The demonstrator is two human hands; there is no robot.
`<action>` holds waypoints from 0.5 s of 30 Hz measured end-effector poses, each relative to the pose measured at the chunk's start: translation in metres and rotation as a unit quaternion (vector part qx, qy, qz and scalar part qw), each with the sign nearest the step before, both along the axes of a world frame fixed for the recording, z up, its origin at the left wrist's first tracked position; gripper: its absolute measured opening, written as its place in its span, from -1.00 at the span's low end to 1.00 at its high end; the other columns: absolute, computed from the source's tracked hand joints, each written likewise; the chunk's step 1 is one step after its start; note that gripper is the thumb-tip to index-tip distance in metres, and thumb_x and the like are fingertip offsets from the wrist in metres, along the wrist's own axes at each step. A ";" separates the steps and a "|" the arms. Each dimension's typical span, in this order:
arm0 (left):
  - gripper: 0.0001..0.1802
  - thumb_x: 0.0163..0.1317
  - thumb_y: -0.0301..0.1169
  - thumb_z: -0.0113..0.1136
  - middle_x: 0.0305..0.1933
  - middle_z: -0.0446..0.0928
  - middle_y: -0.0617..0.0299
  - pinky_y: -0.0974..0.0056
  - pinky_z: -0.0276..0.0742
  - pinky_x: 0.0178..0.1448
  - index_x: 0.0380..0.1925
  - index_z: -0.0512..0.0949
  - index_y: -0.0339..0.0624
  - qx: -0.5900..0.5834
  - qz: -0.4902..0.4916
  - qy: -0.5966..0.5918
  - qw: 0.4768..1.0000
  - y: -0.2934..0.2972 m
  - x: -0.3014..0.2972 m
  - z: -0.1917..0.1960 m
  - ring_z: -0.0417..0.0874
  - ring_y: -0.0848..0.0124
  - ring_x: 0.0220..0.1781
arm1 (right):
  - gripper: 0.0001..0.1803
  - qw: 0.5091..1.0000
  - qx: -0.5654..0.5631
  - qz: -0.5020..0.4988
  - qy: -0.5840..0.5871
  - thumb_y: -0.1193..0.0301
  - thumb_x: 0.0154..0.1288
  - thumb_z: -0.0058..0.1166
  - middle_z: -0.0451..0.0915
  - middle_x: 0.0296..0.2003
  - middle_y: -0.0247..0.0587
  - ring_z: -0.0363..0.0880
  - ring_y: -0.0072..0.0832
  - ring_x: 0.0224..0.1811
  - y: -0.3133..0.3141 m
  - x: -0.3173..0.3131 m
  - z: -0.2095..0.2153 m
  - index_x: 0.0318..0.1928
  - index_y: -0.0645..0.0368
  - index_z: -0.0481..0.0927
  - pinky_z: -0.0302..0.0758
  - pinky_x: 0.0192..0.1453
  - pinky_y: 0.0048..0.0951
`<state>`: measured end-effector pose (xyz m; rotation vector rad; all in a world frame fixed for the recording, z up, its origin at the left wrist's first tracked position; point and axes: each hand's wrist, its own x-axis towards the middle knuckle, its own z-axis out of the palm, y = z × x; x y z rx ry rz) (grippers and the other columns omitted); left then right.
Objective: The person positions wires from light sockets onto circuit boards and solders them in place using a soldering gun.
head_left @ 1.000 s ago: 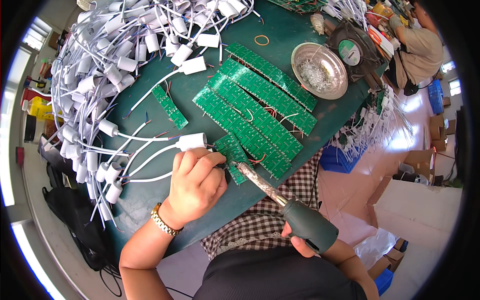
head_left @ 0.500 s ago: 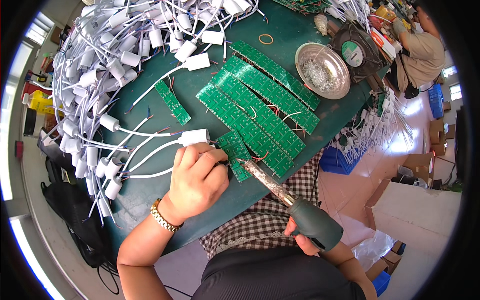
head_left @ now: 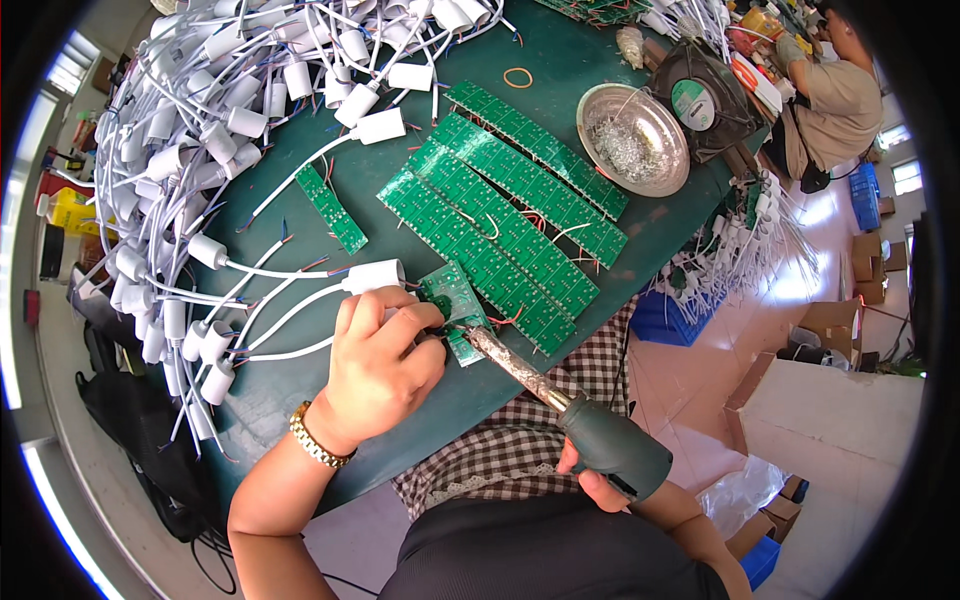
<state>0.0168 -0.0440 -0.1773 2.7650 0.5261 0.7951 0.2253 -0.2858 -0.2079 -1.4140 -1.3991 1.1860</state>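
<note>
My left hand [head_left: 387, 342] is closed in a pinch over a small green circuit board [head_left: 448, 288], with a thin dark wire end at its fingertips. Just above the knuckles lies a white lamp holder [head_left: 375, 275], its white cable running left. My right hand [head_left: 598, 482] grips a soldering iron [head_left: 618, 448] by its dark green handle. The iron's tip meets the board close to my left fingertips, and pale smoke hazes the board there. Longer green circuit board panels [head_left: 500, 235] lie side by side just beyond, a few with red and white wires.
Many white lamp holders with cables [head_left: 215, 130] are heaped at the left and far left. A narrow green board [head_left: 332, 208] lies apart. A metal bowl of shiny bits [head_left: 634, 140] stands at the right beside a black fan [head_left: 705, 100]. Another person [head_left: 835, 95] sits at far right.
The soldering iron's tip has shifted slightly toward my left fingertips, and smoke now hazes the small board. The whole view has slid a little; my left hand keeps its pinch.
</note>
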 end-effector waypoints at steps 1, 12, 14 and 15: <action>-0.74 -0.31 -0.62 0.31 -0.21 0.57 0.28 0.16 0.38 -0.10 -0.55 0.50 -0.12 -0.002 0.004 -0.001 1.000 0.000 0.001 0.000 0.52 0.21 -0.15 | -0.54 1.000 -0.005 -0.005 0.008 0.10 0.31 0.07 0.48 -0.35 -0.20 0.56 -0.46 -0.37 0.000 0.000 0.000 -0.09 0.30 0.41 0.53 -0.27 -0.42; -0.76 -0.34 -0.60 0.28 -0.23 0.57 0.33 0.18 0.33 -0.17 -0.62 0.45 -0.11 -0.020 0.026 -0.039 0.999 0.002 0.004 -0.009 0.51 0.26 -0.14 | -0.66 0.993 0.064 0.005 -0.095 0.18 0.28 0.02 0.55 -0.44 -0.19 0.54 -0.40 -0.43 0.008 -0.001 0.001 -0.22 0.25 0.52 0.47 -0.32 -0.37; -0.77 -0.34 -0.60 0.28 -0.24 0.57 0.34 0.17 0.34 -0.18 -0.62 0.46 -0.12 -0.022 0.021 -0.043 0.999 0.002 0.005 -0.009 0.51 0.25 -0.14 | -0.72 0.989 0.112 -0.004 -0.099 0.49 -0.11 0.24 0.57 -0.38 -0.16 0.53 -0.29 -0.52 0.012 -0.003 0.005 -0.28 0.21 0.58 0.41 -0.56 -0.40; -0.77 -0.34 -0.60 0.28 -0.24 0.57 0.34 0.17 0.34 -0.18 -0.62 0.46 -0.12 -0.022 0.021 -0.043 0.999 0.002 0.005 -0.009 0.51 0.25 -0.14 | -0.72 0.989 0.111 -0.004 -0.099 0.49 -0.11 0.24 0.57 -0.38 -0.16 0.53 -0.29 -0.52 0.012 -0.004 0.005 -0.28 0.21 0.58 0.41 -0.56 -0.40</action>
